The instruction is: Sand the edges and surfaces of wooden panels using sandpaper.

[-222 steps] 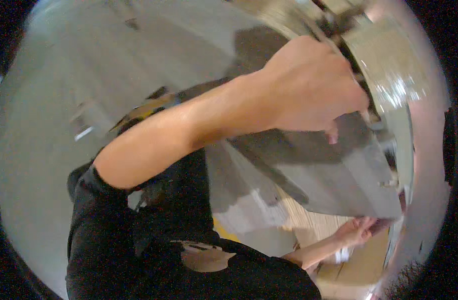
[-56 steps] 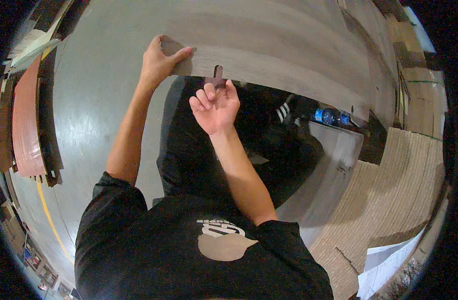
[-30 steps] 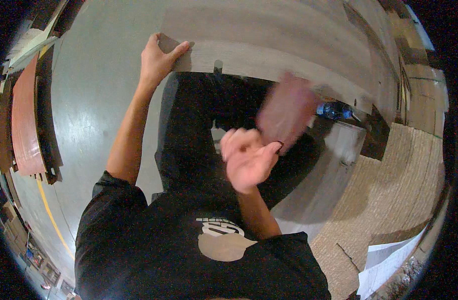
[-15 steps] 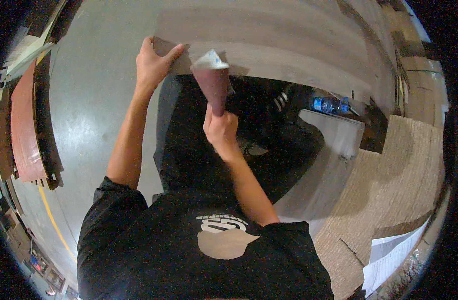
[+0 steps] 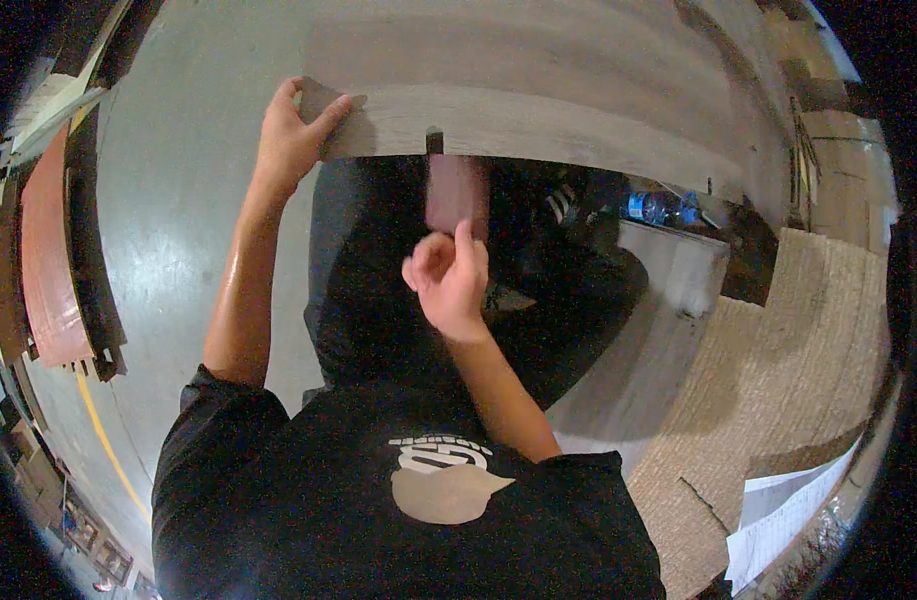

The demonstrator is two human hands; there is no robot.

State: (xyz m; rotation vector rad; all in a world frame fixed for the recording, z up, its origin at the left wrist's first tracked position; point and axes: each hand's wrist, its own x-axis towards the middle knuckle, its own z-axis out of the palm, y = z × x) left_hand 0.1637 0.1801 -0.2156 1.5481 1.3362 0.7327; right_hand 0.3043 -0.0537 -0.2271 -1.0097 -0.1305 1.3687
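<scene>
My left hand [image 5: 290, 145] grips the left end of a long grey-brown wooden board [image 5: 538, 125], with the thumb lying on its face. A narrow dark notch [image 5: 435, 141] cuts into the board's near edge. Just below that notch, in front of my lap, my right hand [image 5: 450, 285] has its fingers curled and its thumb raised. From it stands a folded maroon sheet [image 5: 456, 195], blurred by motion, which looks like sandpaper. The sheet's upper end lies close to the board's near edge; whether it touches is unclear.
Right of my legs, a water bottle [image 5: 658, 209] with a blue label lies on its side. Textured brown boards [image 5: 768, 370] and white papers [image 5: 788, 515] are farther right. A stack of reddish boards [image 5: 53, 250] stands at the left on the grey floor [image 5: 178, 230].
My right hand has moved slightly down and turned, and the maroon sheet has swung down and right, uncovering the notch. My left hand has shifted a little left, still on the board.
</scene>
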